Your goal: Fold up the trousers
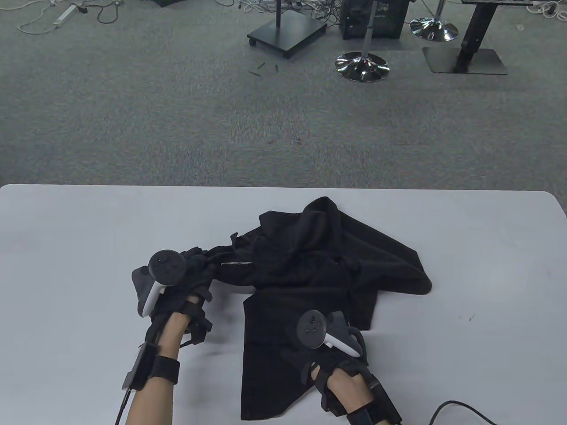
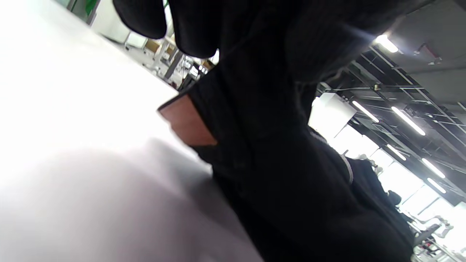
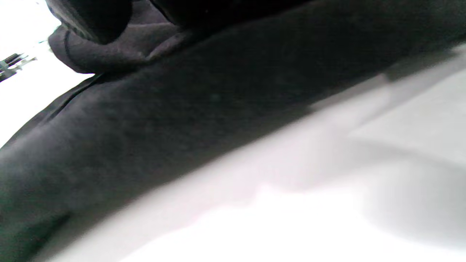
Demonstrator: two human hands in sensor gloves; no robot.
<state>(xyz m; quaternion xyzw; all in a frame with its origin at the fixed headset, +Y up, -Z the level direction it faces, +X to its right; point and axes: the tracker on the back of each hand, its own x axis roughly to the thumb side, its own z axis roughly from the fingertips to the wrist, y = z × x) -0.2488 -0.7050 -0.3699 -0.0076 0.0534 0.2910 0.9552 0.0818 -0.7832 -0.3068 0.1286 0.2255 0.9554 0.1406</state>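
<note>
Trousers [image 1: 319,283] of black cloth lay crumpled on the white surface [image 1: 66,248], toward its near middle, one flat panel running down to the near edge. Nearest, the right hand [image 1: 341,354] rested on that panel's right side, its tracker on top; from above its fingers were hidden, so its grip could not be told. The right wrist view showed what the table view did not — dark gloved fingertips [image 3: 91,18] at a rolled hem of the cloth [image 3: 182,120], the fabric lying flat against the surface [image 3: 327,200] — though whether they pinched it stayed unclear. Further in, the left hand [image 1: 177,283] gripped the bunched left end of the trousers beside a pale zip line. Its wrist view showed the cloth [image 2: 291,163] raised off the surface [image 2: 72,127], hanging from the gloved fingers [image 2: 193,29]. Beyond lay grey carpet [image 1: 177,110] with stand bases [image 1: 362,66].
</note>
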